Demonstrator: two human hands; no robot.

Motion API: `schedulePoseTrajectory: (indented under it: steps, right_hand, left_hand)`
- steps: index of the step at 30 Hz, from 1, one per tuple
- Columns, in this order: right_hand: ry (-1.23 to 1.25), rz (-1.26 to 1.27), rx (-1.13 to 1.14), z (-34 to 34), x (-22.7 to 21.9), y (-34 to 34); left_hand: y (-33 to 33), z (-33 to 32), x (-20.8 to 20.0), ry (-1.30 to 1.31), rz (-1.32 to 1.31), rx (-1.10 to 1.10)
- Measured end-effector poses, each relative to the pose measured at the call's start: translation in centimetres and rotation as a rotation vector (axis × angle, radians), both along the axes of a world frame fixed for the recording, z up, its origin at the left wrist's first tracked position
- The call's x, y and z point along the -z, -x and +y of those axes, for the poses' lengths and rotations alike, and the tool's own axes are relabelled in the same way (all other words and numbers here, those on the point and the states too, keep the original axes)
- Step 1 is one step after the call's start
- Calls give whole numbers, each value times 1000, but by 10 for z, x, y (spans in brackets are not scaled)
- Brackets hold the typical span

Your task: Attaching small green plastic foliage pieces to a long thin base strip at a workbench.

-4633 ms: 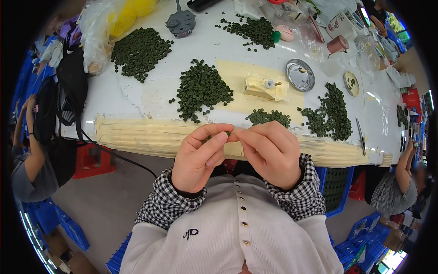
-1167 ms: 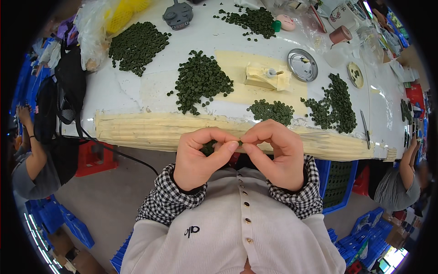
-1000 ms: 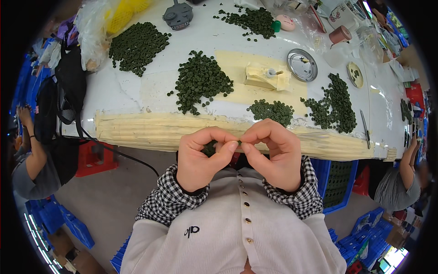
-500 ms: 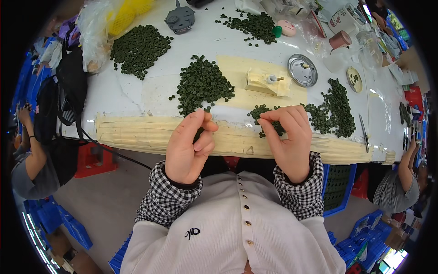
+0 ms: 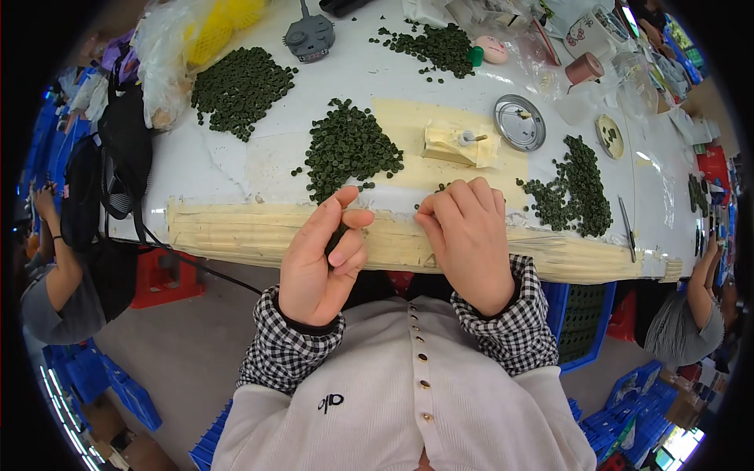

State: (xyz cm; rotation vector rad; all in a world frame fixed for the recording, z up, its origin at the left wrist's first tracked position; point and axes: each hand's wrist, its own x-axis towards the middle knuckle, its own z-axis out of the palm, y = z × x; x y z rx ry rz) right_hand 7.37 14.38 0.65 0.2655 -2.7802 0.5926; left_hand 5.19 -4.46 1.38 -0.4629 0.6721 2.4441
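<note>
My left hand [image 5: 320, 255] is curled above the table's padded front edge, thumb and index fingertip close together. Dark green pieces [image 5: 336, 238] show in its palm, behind the bent fingers. Just beyond it lies a heap of small, round, dark green pieces [image 5: 349, 149]. My right hand [image 5: 471, 239] reaches down to the table with its fingers pinched together, back of the hand upward. It covers most of a smaller group of the same pieces, of which a few [image 5: 442, 187] peek out past the knuckles. Whatever its fingertips hold is hidden.
More green heaps lie at the back left [image 5: 242, 90], at the back [image 5: 440, 51] and at the right [image 5: 581, 188]. A taped block with a peg [image 5: 462, 144], a round metal lid [image 5: 519, 122], tweezers [image 5: 627, 228] and a grey tank-shaped object [image 5: 309, 35] are around.
My right hand has moved left and down onto the small group of pieces, turning its back upward. My left hand has stayed nearly in place, its thumb and index finger slightly shifted.
</note>
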Motion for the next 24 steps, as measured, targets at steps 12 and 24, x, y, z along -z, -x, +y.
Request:
schedulePoseTrajectory:
  steps: [12, 24]
  right_hand:
    - [3, 99, 80, 20, -7, -6]
    - [94, 79, 4, 19, -8, -7]
  left_hand:
    - [-3, 5, -5, 0, -37, 5]
    - [-7, 1, 2, -18, 101, 92]
